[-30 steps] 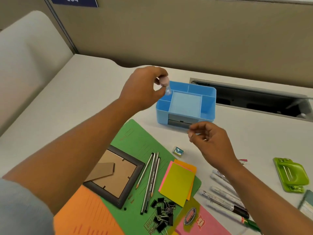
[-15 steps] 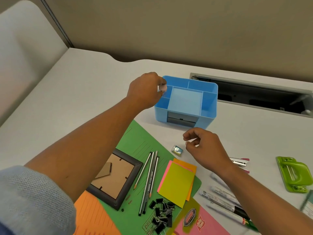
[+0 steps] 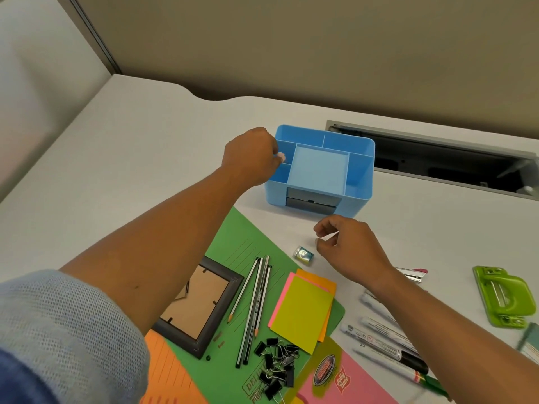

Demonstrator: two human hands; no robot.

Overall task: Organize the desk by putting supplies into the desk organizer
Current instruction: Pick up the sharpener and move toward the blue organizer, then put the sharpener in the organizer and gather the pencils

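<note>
Blue plastic forms the desk organizer [image 3: 359, 203], which stands on the white desk [image 3: 131, 147] with its small drawer facing the person. The left hand [image 3: 250, 156] is at the organizer's left edge. Its fingers are curled, pinching a small pink thing [image 3: 281, 156] just over the left-hand compartments (what it is exactly is too small to tell). The right hand [image 3: 350, 246] hovers just in front of the organizer, fingers loosely curled, thumb and forefinger a little apart with nothing between them. A small wrapped block [image 3: 303, 254] lies on the desk just beside that hand. In front of the organizer and to its left, a green folder [image 3: 233, 243] carries pencils [image 3: 256, 301], sticky notes [image 3: 303, 316], binder clips [image 3: 277, 365] and a picture frame [image 3: 201, 304] lying face down. In front of the organizer and to its right lie a stapler [image 3: 411, 275], markers [image 3: 379, 339] and a green hole punch [image 3: 504, 298].
</note>
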